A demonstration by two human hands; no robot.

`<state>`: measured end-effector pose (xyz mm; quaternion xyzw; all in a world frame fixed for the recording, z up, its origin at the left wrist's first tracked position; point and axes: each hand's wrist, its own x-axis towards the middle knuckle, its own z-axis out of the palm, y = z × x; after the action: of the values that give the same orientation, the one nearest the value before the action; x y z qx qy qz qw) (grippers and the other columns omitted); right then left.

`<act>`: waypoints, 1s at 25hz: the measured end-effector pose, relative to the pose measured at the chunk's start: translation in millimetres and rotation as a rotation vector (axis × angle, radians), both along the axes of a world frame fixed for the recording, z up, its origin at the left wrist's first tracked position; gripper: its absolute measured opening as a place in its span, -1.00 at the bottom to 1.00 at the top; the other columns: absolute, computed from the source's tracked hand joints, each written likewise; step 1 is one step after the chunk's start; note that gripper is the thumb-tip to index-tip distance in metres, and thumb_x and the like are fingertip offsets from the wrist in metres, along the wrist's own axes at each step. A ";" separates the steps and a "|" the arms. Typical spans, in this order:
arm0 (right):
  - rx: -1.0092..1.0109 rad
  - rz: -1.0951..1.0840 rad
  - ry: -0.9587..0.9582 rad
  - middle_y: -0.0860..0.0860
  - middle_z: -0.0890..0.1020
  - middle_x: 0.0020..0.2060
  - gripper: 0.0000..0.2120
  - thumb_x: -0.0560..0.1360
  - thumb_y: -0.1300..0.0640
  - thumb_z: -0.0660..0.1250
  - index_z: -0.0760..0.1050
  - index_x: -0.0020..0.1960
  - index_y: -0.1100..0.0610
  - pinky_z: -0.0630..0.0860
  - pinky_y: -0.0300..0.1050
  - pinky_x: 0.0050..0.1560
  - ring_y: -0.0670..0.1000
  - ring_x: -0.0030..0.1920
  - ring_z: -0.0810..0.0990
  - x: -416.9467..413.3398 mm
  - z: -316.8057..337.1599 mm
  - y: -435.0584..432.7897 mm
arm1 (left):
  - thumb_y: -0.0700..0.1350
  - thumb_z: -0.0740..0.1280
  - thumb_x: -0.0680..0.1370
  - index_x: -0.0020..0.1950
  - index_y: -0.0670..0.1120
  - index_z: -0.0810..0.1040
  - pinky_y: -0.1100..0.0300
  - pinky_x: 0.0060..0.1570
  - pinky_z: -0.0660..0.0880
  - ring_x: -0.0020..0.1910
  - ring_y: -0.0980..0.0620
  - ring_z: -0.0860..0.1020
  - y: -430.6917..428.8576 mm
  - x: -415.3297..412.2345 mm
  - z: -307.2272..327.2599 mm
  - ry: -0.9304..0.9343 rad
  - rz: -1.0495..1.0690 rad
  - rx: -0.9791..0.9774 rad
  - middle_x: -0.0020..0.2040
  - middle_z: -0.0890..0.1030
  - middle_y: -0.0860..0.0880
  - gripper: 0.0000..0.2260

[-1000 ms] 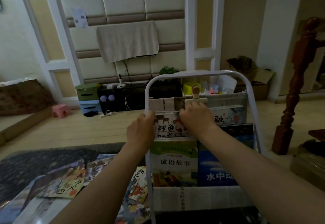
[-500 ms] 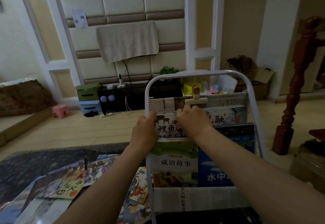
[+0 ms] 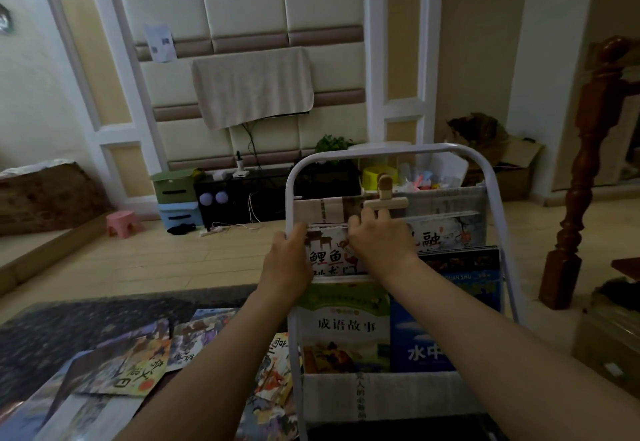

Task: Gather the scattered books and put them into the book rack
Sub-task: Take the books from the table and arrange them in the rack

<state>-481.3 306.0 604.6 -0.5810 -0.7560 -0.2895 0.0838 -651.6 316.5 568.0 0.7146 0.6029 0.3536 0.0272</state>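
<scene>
Left hand (image 3: 287,262) and right hand (image 3: 381,241) both gripping 鲤鱼 picture book (image 3: 329,255), sitting in middle pocket of white book rack (image 3: 381,148), green 成语故事 book (image 3: 346,326) standing below, scattered books (image 3: 121,368) lying on dark table (image 3: 52,329) at left.

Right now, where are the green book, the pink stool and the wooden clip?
green book (image 3: 344,324): head view, front cover.
pink stool (image 3: 120,218): head view, seat.
wooden clip (image 3: 388,203): head view, flat crossbar.
</scene>
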 end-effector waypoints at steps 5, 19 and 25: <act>0.023 -0.020 0.159 0.19 0.51 0.18 -0.77 0.53 0.14 0.29 0.44 0.17 0.16 0.51 0.07 0.05 0.20 0.17 0.48 -7.3 3.5 -12.4 | -0.02 0.28 0.60 0.50 0.09 0.19 0.17 -0.07 0.46 0.07 -0.07 0.49 -14.7 -18.6 5.6 -0.011 -0.069 0.000 0.16 0.42 -0.12 -0.50; -0.271 0.418 0.581 0.18 0.51 0.14 -0.64 0.59 0.11 0.15 0.35 0.34 0.22 0.48 0.02 -0.06 0.21 0.05 0.53 -184.6 -33.8 -56.7 | 0.00 0.31 0.57 0.46 0.03 0.34 -0.02 0.07 0.51 0.07 -0.14 0.52 -98.2 -170.5 -27.8 -0.094 0.152 -0.005 0.23 0.44 -0.14 -0.54; -0.559 0.340 0.583 0.22 0.51 0.13 -0.69 0.63 0.09 0.17 0.35 0.30 0.24 0.34 -0.03 -0.17 0.17 -0.11 0.44 -246.2 -112.0 -60.3 | -0.01 0.28 0.61 0.51 0.00 0.28 -0.03 0.17 0.44 0.30 -0.18 0.42 -138.5 -249.2 -104.9 -0.092 0.281 -0.251 0.42 0.34 -0.15 -0.52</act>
<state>-727.5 245.7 492.6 -0.5059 -0.8350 0.1206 0.1798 -900.8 178.0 463.1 0.5977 0.7342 0.3082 0.0940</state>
